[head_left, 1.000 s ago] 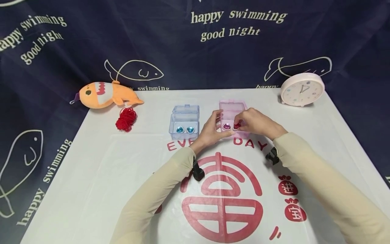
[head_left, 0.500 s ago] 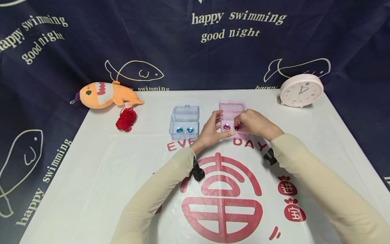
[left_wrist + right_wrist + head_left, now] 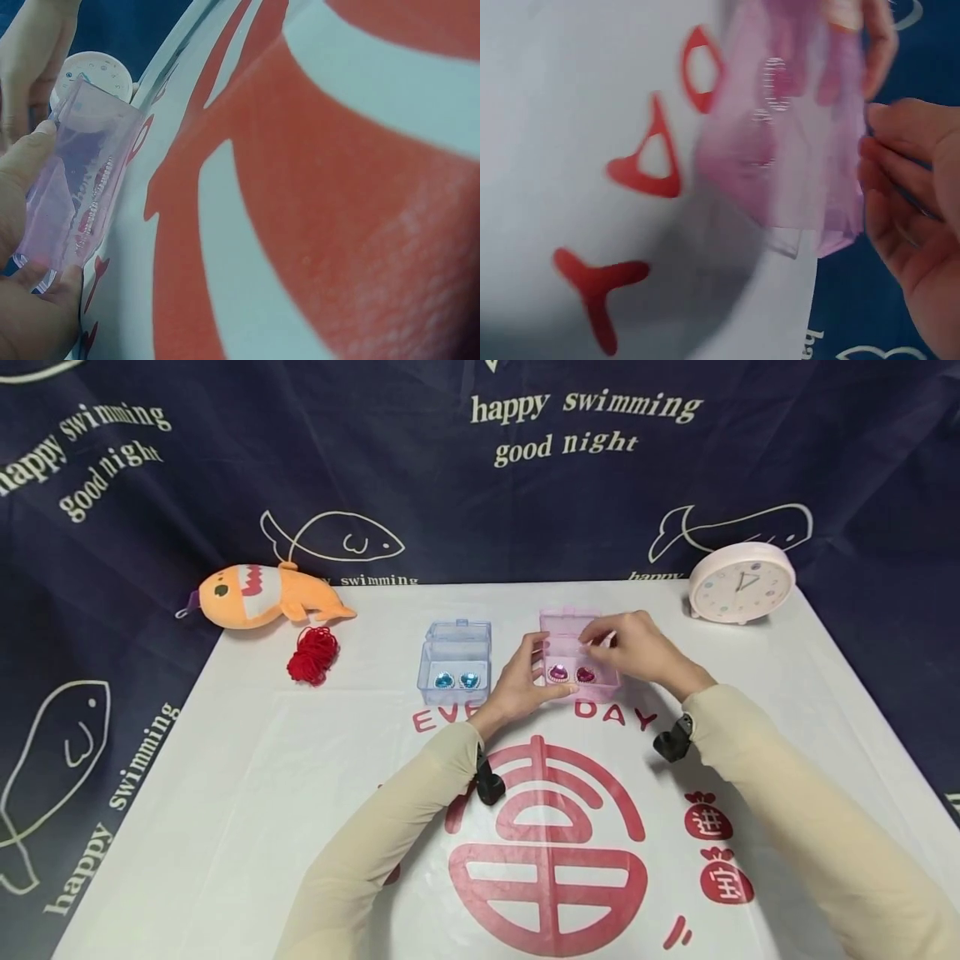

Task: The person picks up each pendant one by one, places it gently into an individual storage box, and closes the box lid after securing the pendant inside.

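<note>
A clear pink plastic box stands with its lid up at the back of the table. My left hand grips its left side, thumb along the front edge, as the box also shows in the left wrist view. Inside lie a purple-pink gem and a dark red gem, side by side, each with a beaded silver rim. Over the box's right side hovers my right hand, fingers loosely bent and nothing between them. In the right wrist view, this hand is beside the pink wall.
Left of the pink box stands an open blue box with two blue gems. Farther left are a bundle of red yarn and an orange plush shark. A pale pink clock stands at the back right.
My right hand has let go of the dark red gem and risen from inside the pink box, leaving the gem in view. The left hand stays on the box.
</note>
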`<state>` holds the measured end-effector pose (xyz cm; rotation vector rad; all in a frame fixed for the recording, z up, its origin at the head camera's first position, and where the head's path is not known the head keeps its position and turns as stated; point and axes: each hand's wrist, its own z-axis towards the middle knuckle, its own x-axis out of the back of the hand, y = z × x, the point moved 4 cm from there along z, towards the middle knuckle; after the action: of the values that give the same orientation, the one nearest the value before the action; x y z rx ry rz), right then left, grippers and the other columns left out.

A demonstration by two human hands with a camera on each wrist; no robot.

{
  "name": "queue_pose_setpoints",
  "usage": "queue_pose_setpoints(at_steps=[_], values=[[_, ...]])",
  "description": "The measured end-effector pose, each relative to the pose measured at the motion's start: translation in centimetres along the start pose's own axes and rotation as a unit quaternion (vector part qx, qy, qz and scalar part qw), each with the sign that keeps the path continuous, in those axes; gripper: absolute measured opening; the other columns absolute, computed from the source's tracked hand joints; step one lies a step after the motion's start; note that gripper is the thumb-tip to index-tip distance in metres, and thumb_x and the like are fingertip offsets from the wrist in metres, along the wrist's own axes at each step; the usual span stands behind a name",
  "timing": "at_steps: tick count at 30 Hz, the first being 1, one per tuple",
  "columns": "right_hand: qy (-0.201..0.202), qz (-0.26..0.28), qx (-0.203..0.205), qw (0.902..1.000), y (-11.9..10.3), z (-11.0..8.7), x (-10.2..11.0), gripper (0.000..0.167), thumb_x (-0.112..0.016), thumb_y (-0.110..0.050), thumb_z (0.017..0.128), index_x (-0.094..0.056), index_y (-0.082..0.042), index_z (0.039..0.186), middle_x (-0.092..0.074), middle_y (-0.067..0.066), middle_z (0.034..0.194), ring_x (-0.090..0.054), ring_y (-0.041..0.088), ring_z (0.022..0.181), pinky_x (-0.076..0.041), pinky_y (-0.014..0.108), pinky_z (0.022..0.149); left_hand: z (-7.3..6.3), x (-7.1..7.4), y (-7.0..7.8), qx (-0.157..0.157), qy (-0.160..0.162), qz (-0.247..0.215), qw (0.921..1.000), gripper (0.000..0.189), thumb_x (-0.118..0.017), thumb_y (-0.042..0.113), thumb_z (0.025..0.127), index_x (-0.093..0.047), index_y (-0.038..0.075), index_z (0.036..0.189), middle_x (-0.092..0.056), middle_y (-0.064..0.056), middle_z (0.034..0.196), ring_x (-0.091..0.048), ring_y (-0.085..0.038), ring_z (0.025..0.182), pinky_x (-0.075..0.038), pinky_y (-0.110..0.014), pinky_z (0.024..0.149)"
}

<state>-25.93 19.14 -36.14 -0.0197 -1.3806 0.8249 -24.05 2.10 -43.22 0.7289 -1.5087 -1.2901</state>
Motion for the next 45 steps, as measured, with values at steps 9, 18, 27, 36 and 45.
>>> queue_pose_setpoints(at_steps=[9,18,27,36,45], values=[[0.222,0.233,-0.317,0.8924,4.4,-0.3,1.1,0.04,-0.055,-0.029,0.096,-0.061,-0.002,0.124,-0.065,0.011,0.115,-0.063,0.011,0.09,-0.05,0.015,0.079,0.2,-0.2,0.2,-0.002,-0.007,0.007,0.9999,0.09,-0.083,0.016,0.077,-0.027,0.008,0.147,-0.039,-0.016,0.148,-0.039,-0.025,0.139,-0.04,-0.027,0.112],[0.1,0.629,-0.393,0.6637,5.8,-0.9,-1.6,0.058,-0.046,-0.026,0.101,-0.022,-0.002,0.148,-0.063,0.004,0.084,-0.067,0.01,0.069,-0.058,0.021,0.065,0.4,-0.9,0.4,-0.003,-0.018,-0.002,0.9998,0.091,-0.083,0.014,0.076,-0.027,0.008,0.147,-0.039,-0.016,0.148,-0.039,-0.025,0.139,-0.039,-0.026,0.112],[0.065,0.602,-0.341,0.7191,3.7,0.4,-0.2,0.066,-0.039,-0.046,0.101,-0.019,-0.01,0.153,-0.068,0.001,0.097,-0.073,0.012,0.086,-0.058,0.021,0.073,0.2,-0.5,0.3,-0.016,-0.005,0.008,0.9998,0.092,-0.083,0.014,0.076,-0.024,0.009,0.146,-0.039,-0.017,0.148,-0.04,-0.026,0.138,-0.04,-0.026,0.111],[0.083,0.504,-0.335,0.7914,3.0,0.0,-0.4,0.065,-0.035,-0.062,0.094,-0.055,-0.009,0.127,-0.066,-0.008,0.087,-0.069,0.007,0.087,-0.052,0.027,0.078,0.0,-0.3,0.1,-0.009,-0.012,0.008,0.9999,0.093,-0.083,0.014,0.076,-0.023,0.007,0.147,-0.038,-0.017,0.149,-0.038,-0.025,0.139,-0.039,-0.029,0.113],[0.058,0.51,-0.289,0.8077,2.6,-1.0,0.0,0.037,-0.054,-0.043,0.097,-0.065,-0.009,0.105,-0.068,-0.003,0.094,-0.066,0.011,0.096,-0.054,0.027,0.091,0.0,-0.2,-0.4,0.004,-0.008,0.009,0.9999,0.093,-0.082,0.018,0.078,-0.022,0.004,0.148,-0.034,-0.014,0.152,-0.036,-0.024,0.142,-0.038,-0.024,0.112]])
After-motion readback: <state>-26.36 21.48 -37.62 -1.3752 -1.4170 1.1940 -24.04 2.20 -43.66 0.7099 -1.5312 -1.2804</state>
